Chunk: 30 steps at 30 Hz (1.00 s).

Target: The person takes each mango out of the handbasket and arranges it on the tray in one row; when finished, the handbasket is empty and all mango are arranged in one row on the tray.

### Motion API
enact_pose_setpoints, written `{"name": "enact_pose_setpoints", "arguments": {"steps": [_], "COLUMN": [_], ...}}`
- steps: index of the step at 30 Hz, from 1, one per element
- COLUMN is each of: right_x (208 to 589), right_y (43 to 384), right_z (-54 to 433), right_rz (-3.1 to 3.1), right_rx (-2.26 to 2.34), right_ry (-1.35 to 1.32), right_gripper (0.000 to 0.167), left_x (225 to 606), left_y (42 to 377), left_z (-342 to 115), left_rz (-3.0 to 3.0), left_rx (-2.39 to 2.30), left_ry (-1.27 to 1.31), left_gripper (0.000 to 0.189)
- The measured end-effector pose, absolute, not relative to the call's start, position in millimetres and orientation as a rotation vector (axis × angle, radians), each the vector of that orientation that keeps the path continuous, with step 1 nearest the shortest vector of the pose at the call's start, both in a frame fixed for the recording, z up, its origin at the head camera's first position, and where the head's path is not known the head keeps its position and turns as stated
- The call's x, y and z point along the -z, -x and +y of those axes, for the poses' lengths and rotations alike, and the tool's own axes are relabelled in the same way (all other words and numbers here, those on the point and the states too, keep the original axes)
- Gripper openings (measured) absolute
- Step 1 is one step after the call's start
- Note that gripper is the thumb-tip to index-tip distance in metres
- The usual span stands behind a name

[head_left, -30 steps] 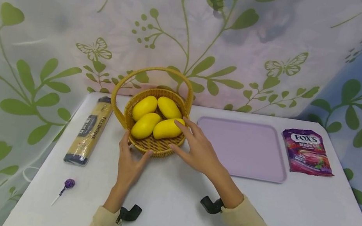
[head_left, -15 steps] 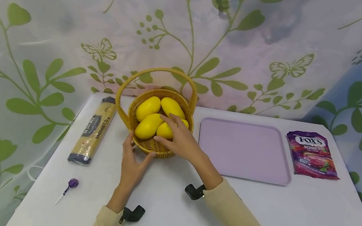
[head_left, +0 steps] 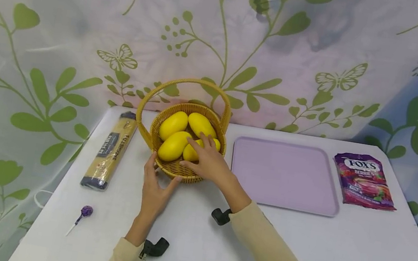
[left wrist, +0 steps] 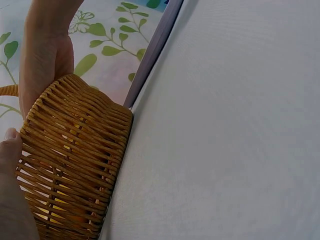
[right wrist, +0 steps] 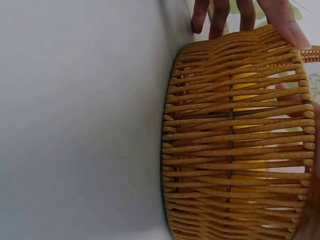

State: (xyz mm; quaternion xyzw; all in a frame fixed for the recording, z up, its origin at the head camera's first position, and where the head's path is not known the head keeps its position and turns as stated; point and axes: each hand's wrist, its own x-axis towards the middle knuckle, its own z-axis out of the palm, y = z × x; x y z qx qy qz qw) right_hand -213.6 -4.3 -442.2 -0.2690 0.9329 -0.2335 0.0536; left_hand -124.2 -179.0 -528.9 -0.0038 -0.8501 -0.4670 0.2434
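Note:
A wicker basket with a tall hoop handle holds several yellow mangoes. My left hand holds the basket's near left side, thumb at the front rim and fingers along the wall. In the right wrist view the thumb of that hand lies on the rim of the basket. Inside the basket, my right hand grips the front right mango, fingers over its top and thumb on the near side. Much of that mango is hidden under the fingers. The left wrist view shows the right hand reaching over the rim.
A lilac tray lies right of the basket, with a purple Fox's candy bag beyond it. Left of the basket is a spaghetti packet. A purple lollipop lies nearer the front. A patterned curtain hangs behind the table.
My right hand has moved left from the basket's right rim onto the front right mango. My left hand stays at the basket. The whole head view has shifted slightly.

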Motion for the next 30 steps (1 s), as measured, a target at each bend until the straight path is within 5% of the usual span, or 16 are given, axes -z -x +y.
{"name": "enact_pose_setpoints", "arguments": {"steps": [30], "right_x": [455], "right_y": [223], "right_z": [-3], "right_rz": [2.993], "right_rx": [1.009], "right_ry": [0.854], "right_gripper": [0.063], "left_x": [533], "left_y": [124], "left_z": [-178], "left_rz": [-2.329], "left_rx": [1.230], "left_ry": [0.005], "left_gripper": [0.097]}}
